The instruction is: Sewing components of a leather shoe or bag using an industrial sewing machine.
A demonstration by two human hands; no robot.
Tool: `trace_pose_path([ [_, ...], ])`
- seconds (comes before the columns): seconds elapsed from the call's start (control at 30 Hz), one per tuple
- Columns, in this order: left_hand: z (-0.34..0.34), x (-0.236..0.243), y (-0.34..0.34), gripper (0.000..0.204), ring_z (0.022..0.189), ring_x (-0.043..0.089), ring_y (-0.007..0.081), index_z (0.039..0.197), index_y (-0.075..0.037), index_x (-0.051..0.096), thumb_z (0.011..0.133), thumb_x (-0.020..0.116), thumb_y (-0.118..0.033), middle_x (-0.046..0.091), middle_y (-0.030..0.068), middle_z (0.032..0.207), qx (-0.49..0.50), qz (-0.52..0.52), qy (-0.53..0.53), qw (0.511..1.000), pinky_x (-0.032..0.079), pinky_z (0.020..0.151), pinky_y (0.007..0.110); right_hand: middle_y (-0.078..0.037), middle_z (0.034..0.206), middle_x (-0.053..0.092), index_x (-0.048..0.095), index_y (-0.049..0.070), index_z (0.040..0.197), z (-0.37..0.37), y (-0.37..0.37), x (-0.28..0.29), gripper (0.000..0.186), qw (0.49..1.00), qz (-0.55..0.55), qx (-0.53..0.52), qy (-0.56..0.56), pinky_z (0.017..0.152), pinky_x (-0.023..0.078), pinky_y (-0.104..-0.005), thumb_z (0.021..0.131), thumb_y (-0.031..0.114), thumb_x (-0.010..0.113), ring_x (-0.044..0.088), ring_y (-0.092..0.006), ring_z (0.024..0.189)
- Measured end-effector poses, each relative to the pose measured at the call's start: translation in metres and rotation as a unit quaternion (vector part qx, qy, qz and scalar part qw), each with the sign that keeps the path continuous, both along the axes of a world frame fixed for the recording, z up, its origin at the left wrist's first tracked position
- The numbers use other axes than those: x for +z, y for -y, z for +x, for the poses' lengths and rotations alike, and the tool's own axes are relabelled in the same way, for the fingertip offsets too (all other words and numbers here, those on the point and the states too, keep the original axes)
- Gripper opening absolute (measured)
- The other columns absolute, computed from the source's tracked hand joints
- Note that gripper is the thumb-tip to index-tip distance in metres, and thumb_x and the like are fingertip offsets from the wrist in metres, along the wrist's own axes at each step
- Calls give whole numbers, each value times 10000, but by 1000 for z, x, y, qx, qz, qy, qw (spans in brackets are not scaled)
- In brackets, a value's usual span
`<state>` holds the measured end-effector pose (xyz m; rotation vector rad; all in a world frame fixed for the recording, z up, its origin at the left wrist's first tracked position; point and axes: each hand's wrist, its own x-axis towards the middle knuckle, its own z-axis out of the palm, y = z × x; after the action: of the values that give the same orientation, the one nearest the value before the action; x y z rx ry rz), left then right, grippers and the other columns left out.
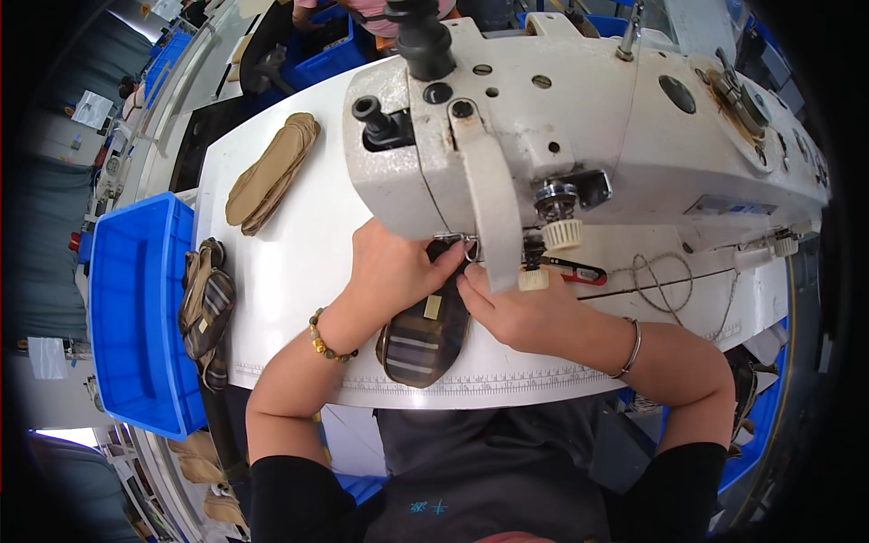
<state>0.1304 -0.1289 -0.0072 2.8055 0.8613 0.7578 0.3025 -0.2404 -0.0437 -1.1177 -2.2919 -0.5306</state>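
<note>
Shoe piece in dark plaid (418,353) lies on a white worktable (294,299), its far end beneath a sewing machine (579,127), the left hand (391,267) clamped on that end and the right hand (534,315) close by, fingertips at its edge (whether they pinch it, one cannot tell). Careful guiding likely calls for light, even pressure and fingertips clear of the metal foot (457,239).

Shoe (415,333) before sewing machine (579,118), perhaps partly beneath it; bin (136,290) far left.
</note>
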Motion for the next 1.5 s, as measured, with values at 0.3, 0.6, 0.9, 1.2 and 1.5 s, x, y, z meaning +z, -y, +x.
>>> trace_pose_path([
  [0.3,4,-8,-3,305,738,691,329,997,-95,729,720,768,-216,716,117,812,41,-200,68,977,546,643,411,-108,939,637,696,21,916,5,2,2,237,999,-31,26,14,540,525,-291,726,153,643,644,-173,755],
  [0.6,4,-8,-1,285,716,689,331,996,-103,731,739,757,-224,709,122,793,51,-141,31,988,541,632,426,-117,928,654,681,4,922,11,3,5,240,997,-72,21,-13,489,509,-315,708,108,656,659,-194,640],
  [0.9,-3,-15,-10,275,769,698,333,989,-92,744,729,801,-160,726,127,842,2,-125,46,991,549,686,411,-110,826,647,653,50,784,-1,12,11,166,965,-142,195,-103,437,441,-308,707,196,662,566,-163,529],
  [1.2,-2,-12,-2,261,714,685,301,968,-68,738,734,799,-166,720,119,815,76,-220,58,971,539,648,402,-334,911,686,675,-14,726,-11,14,0,194,996,-44,78,24,438,441,-270,688,172,634,603,-170,510],
  [1.5,6,-7,6,257,722,680,335,948,-68,721,741,784,-208,707,129,809,116,-237,32,964,535,636,424,-311,848,679,666,20,644,-7,21,-2,205,997,-39,58,12,398,424,-281,597,217,637,587,-162,480],
])
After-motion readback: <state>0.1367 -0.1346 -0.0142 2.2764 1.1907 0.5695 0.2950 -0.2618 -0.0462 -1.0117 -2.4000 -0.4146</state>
